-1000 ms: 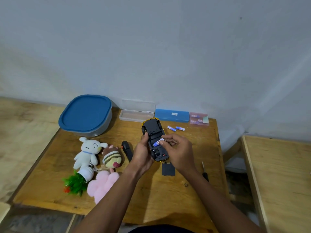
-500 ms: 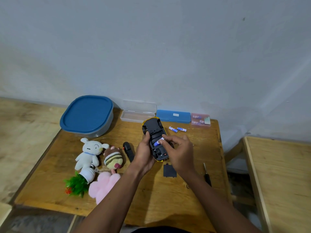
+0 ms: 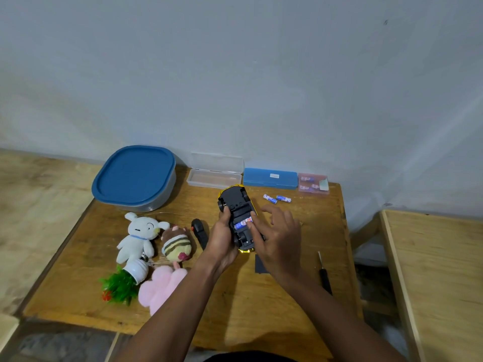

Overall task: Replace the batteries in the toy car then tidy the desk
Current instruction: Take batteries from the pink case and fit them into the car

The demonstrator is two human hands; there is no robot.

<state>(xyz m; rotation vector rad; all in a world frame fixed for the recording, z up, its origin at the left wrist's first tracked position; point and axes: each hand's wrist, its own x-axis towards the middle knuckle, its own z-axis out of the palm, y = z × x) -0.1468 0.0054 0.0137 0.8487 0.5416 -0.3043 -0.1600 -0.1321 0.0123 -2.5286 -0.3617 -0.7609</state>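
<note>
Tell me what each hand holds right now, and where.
Left hand grips the upturned toy car by its side. Right hand holds nothing, only pressing a battery into the compartment with its thumb.

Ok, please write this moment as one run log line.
left hand: holds upturned yellow toy car | right hand: presses blue battery into compartment | two batteries: on desk

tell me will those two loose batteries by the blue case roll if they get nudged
Probably. The two loose batteries are small smooth cylinders lying on their sides on the bare desk, so a sideways nudge would likely roll them. They look light and rigid, easy to pinch.
</note>
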